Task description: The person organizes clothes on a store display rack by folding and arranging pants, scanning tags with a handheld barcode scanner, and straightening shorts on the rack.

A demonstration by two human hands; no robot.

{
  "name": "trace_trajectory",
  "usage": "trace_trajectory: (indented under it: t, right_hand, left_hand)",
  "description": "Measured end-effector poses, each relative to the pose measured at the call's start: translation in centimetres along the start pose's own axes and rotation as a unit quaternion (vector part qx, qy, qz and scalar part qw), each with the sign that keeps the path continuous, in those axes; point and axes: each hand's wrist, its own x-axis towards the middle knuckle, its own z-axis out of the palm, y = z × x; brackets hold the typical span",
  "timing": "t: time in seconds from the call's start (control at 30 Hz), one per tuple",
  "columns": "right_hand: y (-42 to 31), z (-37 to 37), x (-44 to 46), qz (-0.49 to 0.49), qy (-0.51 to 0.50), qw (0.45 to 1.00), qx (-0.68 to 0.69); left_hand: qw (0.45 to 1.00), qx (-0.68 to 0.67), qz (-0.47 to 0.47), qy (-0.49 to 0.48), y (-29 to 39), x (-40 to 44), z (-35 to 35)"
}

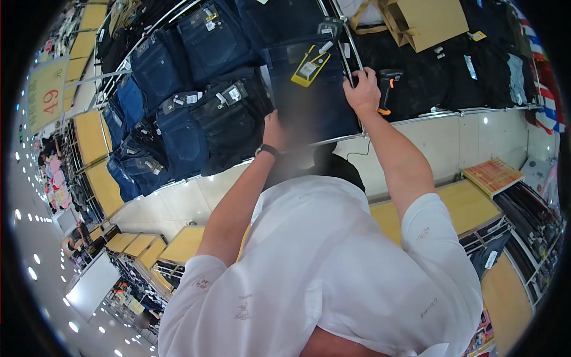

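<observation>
A folded pair of dark blue jeans lies on the display rack in front of me, with a yellow-edged tag and a white security tag on top. My left hand is closed at its left edge; the fingertips are partly hidden, and a blurred patch covers the cloth beside them. At the right edge, my right hand has its thumb on the denim and its fingers over the far side, close to a metal rail. A black and orange handheld scanner lies just right of that hand.
Several folded jeans fill the rack to the left. Black trousers lie to the right, below a brown paper bag. A yellow price sign stands at left. Wooden shelving runs behind me.
</observation>
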Motion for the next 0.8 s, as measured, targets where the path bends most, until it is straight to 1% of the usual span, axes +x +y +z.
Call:
trace_trajectory:
  t: [0.03,0.1,0.17,0.2,0.23,0.3,0.33,0.4,0.43,0.5,0.53,0.57,0.6,0.63,0.77,0.8]
  right_hand:
    - [0.0,-0.2,-0.2,-0.014,0.016,0.999,0.024]
    - [0.2,-0.6,-0.2,-0.034,0.036,0.998,0.045]
    - [-1.1,-1.6,-1.0,-0.094,0.094,0.989,0.067]
    - [-2.0,-1.9,-1.1,-0.171,0.084,0.979,0.08]
    - [-4.0,-2.8,-1.1,-0.231,0.042,0.969,0.081]
    - [-7.5,-2.8,-0.5,-0.328,-0.024,0.942,0.068]
    - [-8.3,-1.9,-0.2,-0.33,-0.022,0.941,0.068]
    - [-9.2,-0.2,0.3,-0.452,-0.06,0.889,-0.037]
    - [-9.6,-0.5,0.6,-0.454,-0.058,0.888,-0.038]
    - [-10.0,-1.3,1.3,-0.442,-0.124,0.877,-0.145]
    - [-10.0,-2.2,1.5,-0.439,-0.139,0.874,-0.156]
    - [-9.5,-2.9,1.5,-0.441,-0.142,0.872,-0.159]
    - [-9.1,-3.7,1.7,-0.441,-0.139,0.869,-0.174]
    - [-8.6,-4.2,2.0,-0.443,-0.134,0.866,-0.189]
    - [-6.7,-4.3,2.3,-0.435,-0.106,0.875,-0.186]
    - [-6.1,-4.0,2.3,-0.429,-0.1,0.889,-0.127]
  left_hand:
    - [1.0,0.007,0.009,-0.011,-0.1,-0.6,-0.3]
    - [1.0,-0.007,0.011,0.004,-0.5,-1.6,-0.7]
    - [0.999,0.019,0.025,-0.009,-1.2,-2.7,-1.5]
    - [0.999,0.02,0.026,0.005,-1.7,-3.2,-1.7]
    - [0.999,0.02,0.029,0.007,-2.2,-3.5,-2.1]
    - [0.999,0.032,0.015,0.005,-3.2,-4.3,-2.8]
    - [1.0,0.029,0.01,0.008,-4.0,-4.8,-2.8]
    - [0.999,0.039,0.017,0.01,-5.3,-5.6,-3.1]
    - [0.998,0.049,0.024,0.013,-5.3,-5.8,-3.4]
    - [0.999,0.015,0.017,0.026,-5.4,-6.3,-3.9]
    - [1.0,-0.001,0.009,0.02,-5.7,-6.4,-4.1]
    - [1.0,-0.016,0.001,0.011,-6.3,-6.7,-4.1]
    - [0.999,-0.015,0.029,0.027,-7.3,-6.9,-3.5]
    - [0.999,-0.02,0.029,0.029,-7.2,-7.1,-3.5]
    - [0.998,-0.032,0.042,0.033,-6.5,-7.9,-3.9]
    - [0.998,-0.04,0.043,0.034,-6.3,-8.0,-4.1]
